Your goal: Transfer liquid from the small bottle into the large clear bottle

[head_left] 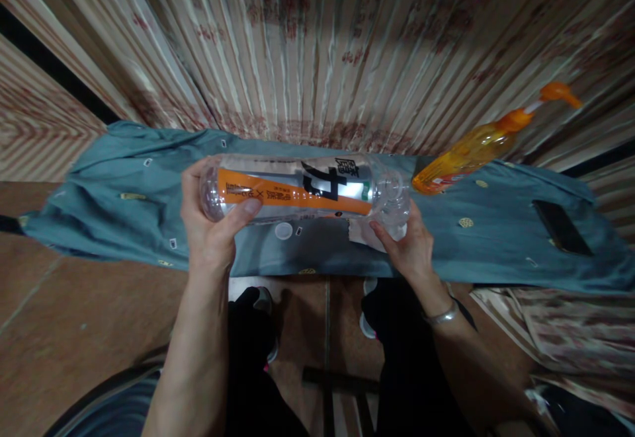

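A clear plastic drink bottle with an orange, white and black label lies level above the cloth-covered bench. My left hand is wrapped around its base, with the thumb across the label. At the neck end, my right hand is closed on a white tissue, right against the bottle. Its fingertips are partly hidden behind the clear plastic and the tissue. A small white round disc shows on the cloth just below the bottle.
The narrow bench has a blue-green patterned cloth. An amber pump bottle with an orange nozzle stands to the right of the neck. Farther right lies a black phone. A pleated curtain hangs close behind.
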A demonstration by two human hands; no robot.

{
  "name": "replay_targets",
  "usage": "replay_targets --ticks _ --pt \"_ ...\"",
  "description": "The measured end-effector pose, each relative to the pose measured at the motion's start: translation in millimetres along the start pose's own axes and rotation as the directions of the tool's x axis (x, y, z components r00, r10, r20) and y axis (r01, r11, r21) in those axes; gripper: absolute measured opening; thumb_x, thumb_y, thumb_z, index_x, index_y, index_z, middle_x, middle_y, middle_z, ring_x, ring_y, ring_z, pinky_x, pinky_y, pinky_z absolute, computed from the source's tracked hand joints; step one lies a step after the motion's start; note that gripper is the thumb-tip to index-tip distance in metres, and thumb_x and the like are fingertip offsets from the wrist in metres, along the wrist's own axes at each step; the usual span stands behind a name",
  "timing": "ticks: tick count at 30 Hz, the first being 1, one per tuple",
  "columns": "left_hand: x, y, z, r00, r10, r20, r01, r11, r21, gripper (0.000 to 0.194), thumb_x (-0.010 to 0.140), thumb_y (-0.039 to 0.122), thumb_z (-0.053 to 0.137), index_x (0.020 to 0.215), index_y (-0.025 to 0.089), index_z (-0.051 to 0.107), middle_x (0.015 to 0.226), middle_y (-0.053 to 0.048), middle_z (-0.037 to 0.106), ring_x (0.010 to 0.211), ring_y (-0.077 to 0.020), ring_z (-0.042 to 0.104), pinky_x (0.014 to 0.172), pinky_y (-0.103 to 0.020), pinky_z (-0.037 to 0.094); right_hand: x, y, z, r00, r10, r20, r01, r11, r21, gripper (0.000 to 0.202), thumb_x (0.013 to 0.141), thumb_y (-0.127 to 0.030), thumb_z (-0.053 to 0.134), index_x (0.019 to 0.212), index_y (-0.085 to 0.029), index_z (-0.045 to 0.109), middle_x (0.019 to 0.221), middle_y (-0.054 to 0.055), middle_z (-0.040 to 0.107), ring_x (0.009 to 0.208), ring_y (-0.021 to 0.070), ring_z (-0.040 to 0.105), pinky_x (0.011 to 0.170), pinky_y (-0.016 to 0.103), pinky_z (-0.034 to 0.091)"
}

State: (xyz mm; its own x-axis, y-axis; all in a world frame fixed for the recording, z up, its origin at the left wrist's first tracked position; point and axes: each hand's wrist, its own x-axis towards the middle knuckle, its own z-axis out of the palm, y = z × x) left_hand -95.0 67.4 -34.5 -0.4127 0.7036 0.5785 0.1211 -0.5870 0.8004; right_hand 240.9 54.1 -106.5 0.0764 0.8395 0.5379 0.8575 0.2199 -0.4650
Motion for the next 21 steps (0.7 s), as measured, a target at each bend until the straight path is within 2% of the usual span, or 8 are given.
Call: replay_targets --ticks 21 --pt "-0.8 -0.4 2.1 1.0 0.025 0.016 -0.025 0.999 0.022 0.075 0.052 0.059 0.096 0.114 0.025 0.07 0.108 0.0 0.069 0.095 -0.0186 0.064 0.084 -0.033 0.054 -0.6 -0.5 -0.6 0.999 0.037 0.026 -0.037 0.999 0.015 0.081 0.091 -0.069 0.063 0.153 -0.02 0.044 0.142 0.018 0.07 0.127 0.0363 0.071 0.103 0.053 0.06"
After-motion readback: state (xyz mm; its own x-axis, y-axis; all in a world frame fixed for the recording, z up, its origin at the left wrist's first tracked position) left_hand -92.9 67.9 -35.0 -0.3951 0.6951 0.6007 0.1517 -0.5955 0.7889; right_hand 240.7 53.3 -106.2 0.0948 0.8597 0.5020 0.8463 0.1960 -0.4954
